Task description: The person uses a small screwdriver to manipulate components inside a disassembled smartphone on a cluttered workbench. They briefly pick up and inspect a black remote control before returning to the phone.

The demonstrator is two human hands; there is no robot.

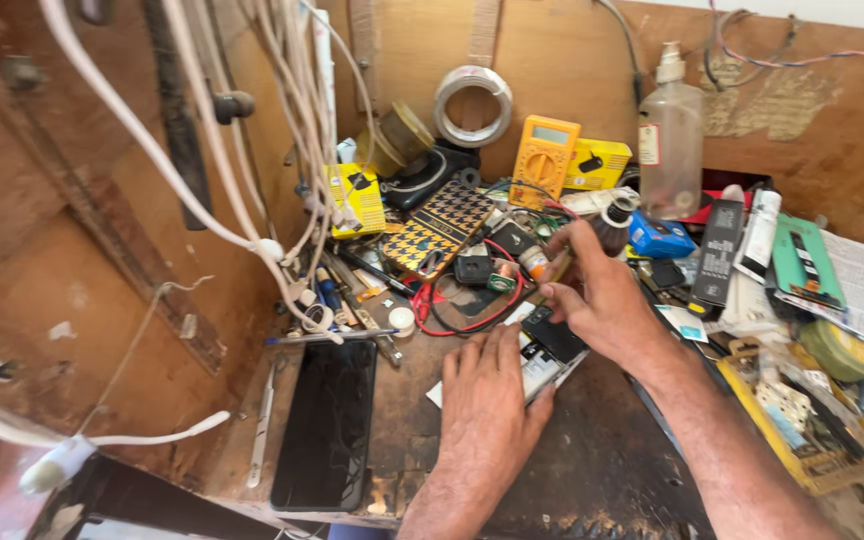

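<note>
- Head view: left hand (487, 400) nearest the camera, fingers flat and spread, pressing down on an opened phone (542, 352) at mid table (592, 470).
- Right hand (602, 300) just beyond it, fingers pinched shut on a thin tool (552, 272), tip over the phone's upper end.
- Detached phone screen (327, 425), dark glass, lies left of the left hand, near the table's front edge.
- Behind the hands: red wire (472, 322) in a loop, yellow multimeter (544, 160) against the back wall, clear pump bottle (670, 135) to its right.
- White cables (272, 150) hang at left.
</note>
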